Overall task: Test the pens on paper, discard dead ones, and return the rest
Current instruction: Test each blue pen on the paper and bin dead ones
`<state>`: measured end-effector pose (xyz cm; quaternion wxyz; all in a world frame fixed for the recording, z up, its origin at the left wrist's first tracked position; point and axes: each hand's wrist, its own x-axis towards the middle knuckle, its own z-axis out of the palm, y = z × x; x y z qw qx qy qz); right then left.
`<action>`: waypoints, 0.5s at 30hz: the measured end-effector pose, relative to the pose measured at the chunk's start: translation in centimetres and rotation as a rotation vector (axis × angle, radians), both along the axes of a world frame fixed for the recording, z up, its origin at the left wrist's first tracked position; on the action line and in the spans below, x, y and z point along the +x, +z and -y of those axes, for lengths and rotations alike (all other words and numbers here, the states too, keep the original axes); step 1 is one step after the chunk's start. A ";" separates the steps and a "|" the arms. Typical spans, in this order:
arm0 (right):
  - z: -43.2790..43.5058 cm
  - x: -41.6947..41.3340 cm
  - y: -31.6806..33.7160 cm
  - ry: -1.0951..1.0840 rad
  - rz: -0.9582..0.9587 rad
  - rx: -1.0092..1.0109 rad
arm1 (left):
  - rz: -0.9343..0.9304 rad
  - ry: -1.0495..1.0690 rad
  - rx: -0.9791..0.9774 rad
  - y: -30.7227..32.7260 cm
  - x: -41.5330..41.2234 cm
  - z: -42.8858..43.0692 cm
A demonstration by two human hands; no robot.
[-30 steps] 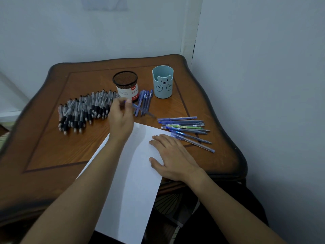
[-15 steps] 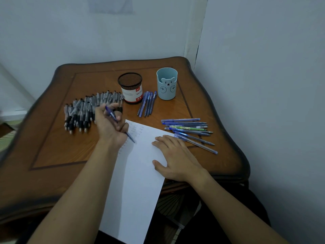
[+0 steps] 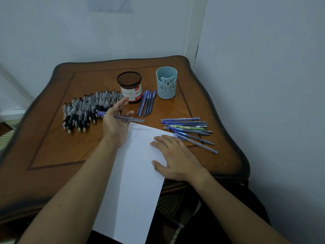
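pinning the paper (image 3: 137, 182) for scribbling, the right hand (image 3: 177, 159) lies flat at centre frame; the left hand (image 3: 114, 123) loosely holds a blue pen (image 3: 133, 119) just above.

On my feed, table (image 3: 52, 147) holds paper (image 3: 137, 182) centre, black pens (image 3: 84, 110) left, mesh cup (image 3: 130, 88) and bear cup (image 3: 166, 83) top, blue pens (image 3: 188, 128) right.
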<state>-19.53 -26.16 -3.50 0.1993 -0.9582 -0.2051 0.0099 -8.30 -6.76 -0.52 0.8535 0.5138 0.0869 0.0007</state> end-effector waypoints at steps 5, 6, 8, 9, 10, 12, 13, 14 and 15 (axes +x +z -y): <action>0.0 0.1 0.0 0.011 -0.010 0.002 | 0.033 -0.031 0.287 -0.8 0.0 0.4; 0.0 0.1 0.0 0.011 -0.012 0.003 | 0.057 -0.015 0.328 -0.9 0.1 0.4; 0.0 0.0 0.0 0.009 -0.010 0.002 | 0.161 -0.040 0.533 -1.3 0.0 0.2; 0.0 0.0 0.0 0.009 -0.004 0.001 | 0.212 -0.068 0.652 -1.6 0.0 0.0; 0.0 0.0 0.0 0.009 0.000 0.001 | 0.241 -0.082 0.731 -1.8 0.0 -0.2; 0.0 0.0 0.0 0.007 0.004 0.004 | 0.242 -0.087 0.775 -2.0 -0.1 -0.5; -0.1 0.0 0.0 0.006 0.007 0.004 | 0.235 -0.091 0.774 -1.9 -0.2 -0.5; -0.1 0.0 0.0 0.006 0.011 0.002 | 0.230 -0.097 0.765 -1.9 -0.2 -0.6; -0.1 0.1 0.0 0.005 0.016 -0.002 | 0.231 -0.104 0.755 -1.8 -0.2 -0.6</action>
